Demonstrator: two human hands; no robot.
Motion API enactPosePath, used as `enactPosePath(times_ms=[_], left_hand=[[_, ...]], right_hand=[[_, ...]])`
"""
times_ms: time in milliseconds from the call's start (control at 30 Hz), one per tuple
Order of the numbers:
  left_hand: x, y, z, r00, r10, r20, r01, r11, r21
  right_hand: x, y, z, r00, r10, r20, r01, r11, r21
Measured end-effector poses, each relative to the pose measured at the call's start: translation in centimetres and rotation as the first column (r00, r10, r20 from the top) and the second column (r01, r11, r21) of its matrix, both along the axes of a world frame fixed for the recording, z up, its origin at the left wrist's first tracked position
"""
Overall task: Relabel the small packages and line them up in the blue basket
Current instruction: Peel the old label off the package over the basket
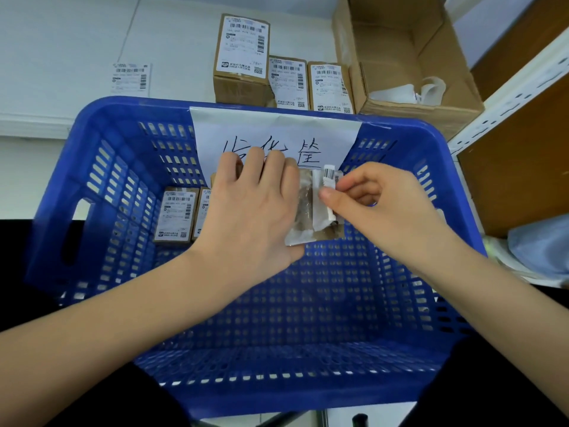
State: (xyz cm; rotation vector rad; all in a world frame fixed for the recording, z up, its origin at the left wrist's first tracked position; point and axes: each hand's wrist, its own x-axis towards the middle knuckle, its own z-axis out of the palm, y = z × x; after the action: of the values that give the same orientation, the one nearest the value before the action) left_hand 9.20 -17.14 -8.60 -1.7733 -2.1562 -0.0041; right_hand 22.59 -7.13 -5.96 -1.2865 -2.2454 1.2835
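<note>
The package (311,208), a small brown box under crinkled clear wrap, is held above the floor of the basket (101,124), near its far wall. The left hand (249,208) covers the package's left half, its grip closed round it with fingers curled over the far edge and the thumb side near the lower corner. The right hand (378,204) meets it from the right; its grip is a pinch of thumb and fingertips on a white label (328,192), a strip with a barcode at its top end, partly lifted off the package face. How much of the strip is stuck down cannot be told.

Left of the left hand, two labelled boxes (176,214) stand side by side against the far wall inside the basket, the second partly hidden by the hand. Behind both hands, a white paper sign (277,131) with handwritten characters hangs over the far rim.

Beyond the basket, on the white bench (61,50), three more boxes (241,57) carry shipping labels, the tallest on the left. A loose label sheet (131,78) lies far left of them. To the right, an open carton (409,57) holds white paper scraps. Further right stands a white shelf upright (508,97) with brown board behind it.
</note>
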Motion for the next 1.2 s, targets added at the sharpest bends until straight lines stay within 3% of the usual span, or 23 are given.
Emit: enactPosePath(times_ms=[267,600,733,867,1000,1200], left_hand=[[-0.4,0.1,0.4,1.000,0.003,0.013,-0.003,0.999,0.036],[-0.3,0.0,0.2,1.000,-0.003,-0.024,0.003,1.000,0.027],[0.0,-0.2,0.0,1.000,-0.011,-0.017,0.012,0.999,0.031],[0.0,-0.1,0.2,0.999,-0.013,-0.049,0.015,0.999,0.040],[0.0,-0.2,0.2,0.998,-0.019,-0.053,0.021,0.999,0.037],[-0.3,-0.1,0.1,1.000,-0.001,-0.013,0.002,0.998,0.055]], right_hand=[[-0.3,-0.1,-0.6,0.998,-0.036,-0.046,0.030,0.992,-0.122],[-0.6,-0.5,-0.6,0.997,-0.002,-0.082,0.002,1.000,0.007],[-0.6,-0.1,-0.3,0.992,-0.015,-0.127,0.009,0.999,-0.052],[-0.5,0.4,-0.1,0.976,-0.092,-0.199,0.049,0.977,-0.208],[-0.4,0.5,-0.1,0.964,-0.104,-0.245,0.044,0.970,-0.239],[-0.3,0.6,0.4,0.993,0.063,-0.100,-0.073,0.993,-0.094]])
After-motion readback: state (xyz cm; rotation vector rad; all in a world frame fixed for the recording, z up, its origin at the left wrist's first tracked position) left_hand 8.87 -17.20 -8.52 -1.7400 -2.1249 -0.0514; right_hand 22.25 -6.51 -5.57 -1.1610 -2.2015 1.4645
